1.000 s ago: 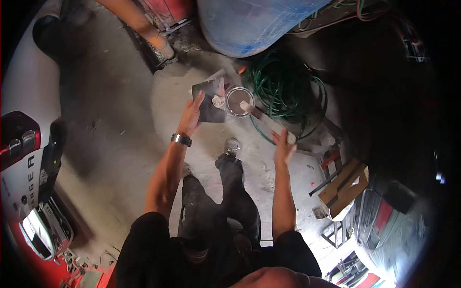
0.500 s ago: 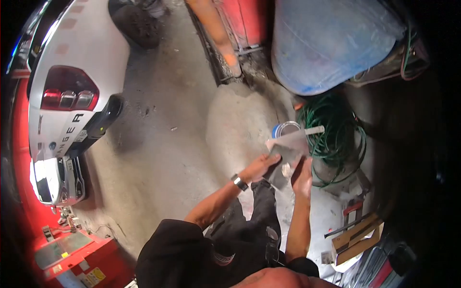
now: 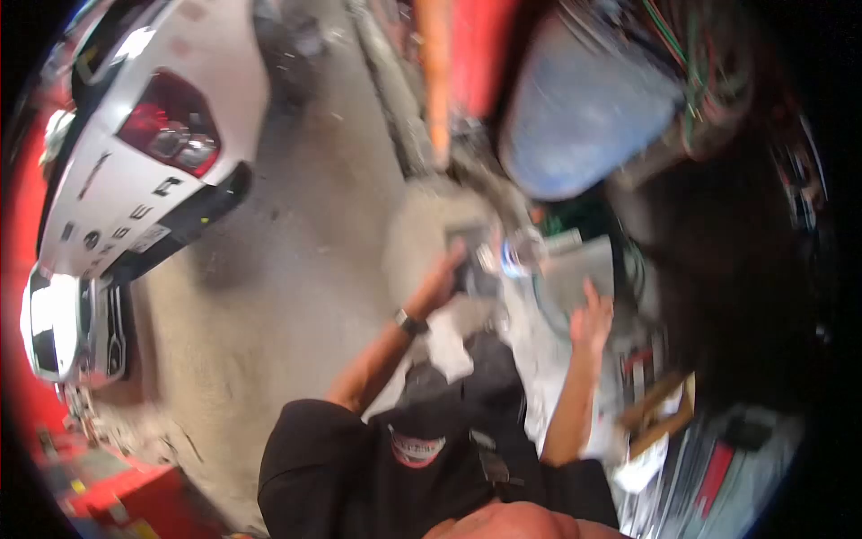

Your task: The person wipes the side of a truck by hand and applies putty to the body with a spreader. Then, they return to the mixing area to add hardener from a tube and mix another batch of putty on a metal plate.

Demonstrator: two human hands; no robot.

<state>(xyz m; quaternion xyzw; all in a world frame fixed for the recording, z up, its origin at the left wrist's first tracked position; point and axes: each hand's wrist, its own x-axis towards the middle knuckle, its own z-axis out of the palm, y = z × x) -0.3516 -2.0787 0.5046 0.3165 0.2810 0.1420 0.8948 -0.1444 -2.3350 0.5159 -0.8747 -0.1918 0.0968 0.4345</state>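
My left hand (image 3: 440, 278), with a watch on its wrist, grips a dark grey flat plate (image 3: 479, 280) by its left edge. A pale dab (image 3: 489, 258) shows on that plate, blurred. My right hand (image 3: 592, 321) is at the lower edge of a pale grey flat sheet (image 3: 575, 274), its fingers lying over the surface; the thumb cannot be made out. A white handle-like bar (image 3: 564, 239) lies along the sheet's upper edge. Between the two hands stands a can with a blue side (image 3: 519, 253); motion smears its details.
A white pickup (image 3: 171, 171) stands at the left, a white car front (image 3: 67, 323) below it. A large blue-grey panel (image 3: 588, 108) and an orange post (image 3: 433, 81) are ahead. Green hose (image 3: 575, 216) lies behind the sheet. A cardboard box (image 3: 660, 413) sits at lower right.
My hands have moved apart: the left went left with the dark plate, the right moved right with the pale sheet. The whole view has shifted and blurred.
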